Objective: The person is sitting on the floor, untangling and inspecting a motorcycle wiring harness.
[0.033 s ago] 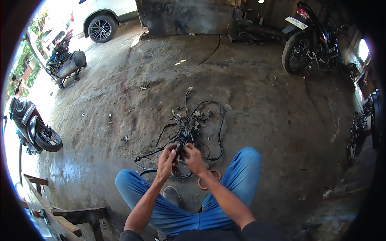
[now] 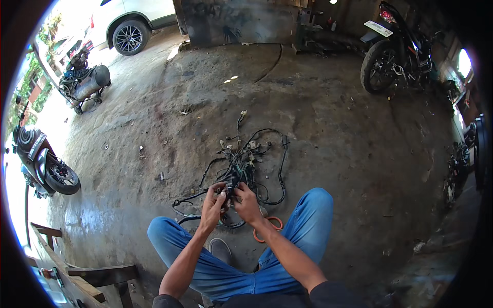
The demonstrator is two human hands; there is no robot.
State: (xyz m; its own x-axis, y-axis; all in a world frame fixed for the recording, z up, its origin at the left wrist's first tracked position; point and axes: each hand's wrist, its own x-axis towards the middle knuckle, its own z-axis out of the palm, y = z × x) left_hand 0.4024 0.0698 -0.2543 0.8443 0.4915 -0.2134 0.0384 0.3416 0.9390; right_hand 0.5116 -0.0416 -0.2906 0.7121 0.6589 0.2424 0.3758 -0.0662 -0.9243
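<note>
A tangled black wiring harness point(image 2: 284, 169) with several pale connectors lies on the floor in front of me, its loops spread out around my hands. My left hand point(image 2: 211, 203) is closed on the near part of the bundle, thumb and fingers pinching it. Close beside it, my right hand point(image 2: 247, 204) grips the same bundle with bent fingers. The exact wire or connector between the fingertips is too small and covered to make out. An orange ring-shaped thing point(image 2: 278, 221) lies under my right forearm, which partly hides it.
My bent knees in blue jeans point(image 2: 308, 220) flank the harness. A wooden frame point(image 2: 102, 274) stands at the lower left. Further off are a motorcycle point(image 2: 51, 164) and a compressor point(image 2: 91, 82) at left, a white car point(image 2: 138, 23) behind, and another motorcycle point(image 2: 382, 66) at far right.
My fingers have shifted very slightly on the wiring harness. Otherwise things stay where they were.
</note>
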